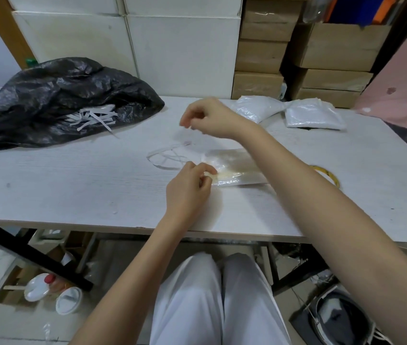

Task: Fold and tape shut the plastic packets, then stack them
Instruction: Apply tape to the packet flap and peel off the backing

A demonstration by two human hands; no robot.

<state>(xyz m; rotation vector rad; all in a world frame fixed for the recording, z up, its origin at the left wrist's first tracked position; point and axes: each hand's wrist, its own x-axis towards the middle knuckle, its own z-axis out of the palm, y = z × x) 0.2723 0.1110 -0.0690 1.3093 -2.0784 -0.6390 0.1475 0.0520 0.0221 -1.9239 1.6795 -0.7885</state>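
Observation:
A clear plastic packet (234, 168) lies flat on the white table (73, 180), a little right of centre. My left hand (190, 188) pinches the packet's left edge between thumb and fingers. My right hand (209, 118) hovers above the table beyond the packet, its fingertips pinched together on a thin white backing strip (187, 135), which is barely visible. Several peeled white strips (167, 158) lie curled just left of the packet. At the far right of the table are two white packets (314, 115), partly overlapping.
A black plastic bag (60, 100) with white strips spilling from it sits at the far left. A yellow tape roll (329, 175) peeks out behind my right forearm. White and brown boxes (185, 51) are stacked behind the table.

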